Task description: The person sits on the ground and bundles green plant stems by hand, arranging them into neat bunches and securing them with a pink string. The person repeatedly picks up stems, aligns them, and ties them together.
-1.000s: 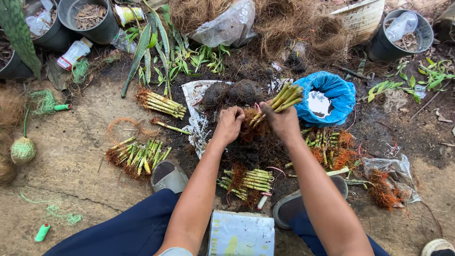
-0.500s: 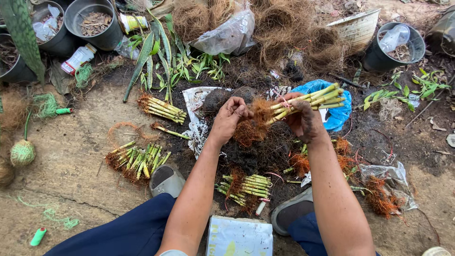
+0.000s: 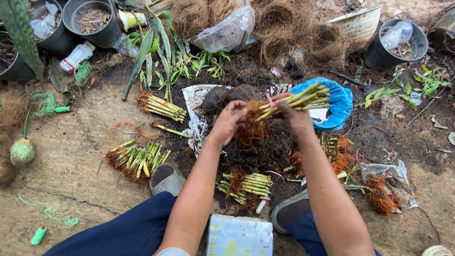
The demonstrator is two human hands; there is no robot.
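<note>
the concrete ground point(image 3: 71, 189) is the largest thing here, grey and cracked, with a spread of dark soil point(image 3: 256, 147) over its middle. along the top lie heaps of brown coconut fibre point(image 3: 284, 23), black plastic pots point(image 3: 95, 21) at the left and another black pot point(image 3: 395, 45) at the right, beside a pale woven basket point(image 3: 358, 26). a blue plastic bag point(image 3: 339, 106) sits right of centre, just behind the hands. long green leaves point(image 3: 156, 52) fan out from the upper left.

the person's legs in dark blue trousers point(image 3: 123, 232) frame the bottom, with grey shoes point(image 3: 166, 179) on either side of the soil.

above the soil both hands meet on one bundle of cut stems point(image 3: 294, 102), yellow-green with orange-brown roots point(image 3: 249, 130) hanging from its lower end. the right hand point(image 3: 289, 114) has its fingers closed round the stems; the left hand point(image 3: 230, 121) has its fingers curled at the root end, touching the roots.

other tied bundles lie about: one bundle point(image 3: 163, 108) left of the hands, a loose bundle point(image 3: 137, 159) near the left shoe, a bundle point(image 3: 246, 185) between the shoes. a small ball of green twine point(image 3: 22, 151) rests at the far left.
</note>
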